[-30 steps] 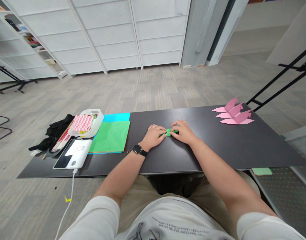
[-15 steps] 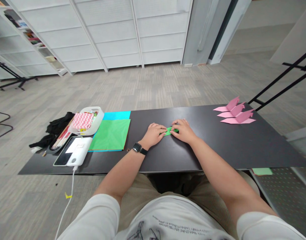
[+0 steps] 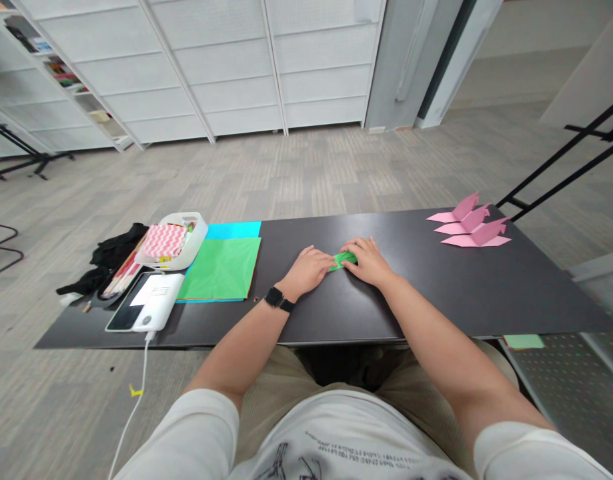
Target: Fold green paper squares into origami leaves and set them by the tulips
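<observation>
A small folded piece of green paper [image 3: 342,259] lies on the dark table between my hands. My left hand [image 3: 310,269] grips its left end, the fingers drawn together over the edge. On the other side my right hand [image 3: 368,261] holds the right end, with fingertips and thumb pressed on the paper. Both hands hide parts of it, so its full folded shape does not show. A dark watch sits on my left wrist.
Left of my hands lies a stack of green sheets [image 3: 221,270] over blue paper [image 3: 236,230]. Beyond are a white basket [image 3: 199,235], a white power bank [image 3: 159,303] with a cable, and black cloth [image 3: 117,247]. Three pink paper cranes [image 3: 471,223] stand at the right.
My right fingers have shifted slightly on the green paper, and more of its upper surface shows between my hands. Both hands stay in nearly the same place.
</observation>
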Available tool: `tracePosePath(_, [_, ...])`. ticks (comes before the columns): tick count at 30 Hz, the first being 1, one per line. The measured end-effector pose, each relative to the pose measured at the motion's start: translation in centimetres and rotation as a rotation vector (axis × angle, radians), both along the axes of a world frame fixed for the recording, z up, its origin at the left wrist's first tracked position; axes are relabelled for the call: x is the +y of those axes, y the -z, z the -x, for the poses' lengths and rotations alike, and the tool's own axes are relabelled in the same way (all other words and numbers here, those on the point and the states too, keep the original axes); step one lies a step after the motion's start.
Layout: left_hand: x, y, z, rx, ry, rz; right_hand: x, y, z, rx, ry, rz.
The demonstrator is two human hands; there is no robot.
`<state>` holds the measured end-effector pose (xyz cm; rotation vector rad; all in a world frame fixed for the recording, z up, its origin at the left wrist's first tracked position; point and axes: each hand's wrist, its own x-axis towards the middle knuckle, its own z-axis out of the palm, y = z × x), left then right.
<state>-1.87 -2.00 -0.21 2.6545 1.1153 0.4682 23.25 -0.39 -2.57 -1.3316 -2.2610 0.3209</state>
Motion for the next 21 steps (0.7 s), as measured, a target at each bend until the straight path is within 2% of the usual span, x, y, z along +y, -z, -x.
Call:
tracePosePath(5, [-0.1, -0.2, 0.1, 0.023, 0.01, 0.006, -0.2, -0.2, 0.4, -0.007, 0.016, -0.041])
tracePosePath(11, [-0.2, -0.5, 0.1, 0.013, 0.01, 0.006, -0.1, -0.1, 0.6, -0.034, 0.041, -0.004])
tracePosePath(21, [-0.2, -0.1, 0.3, -0.003, 0.008, 0.021, 0.2, -0.4, -1.8, -0.079, 0.105, 0.035])
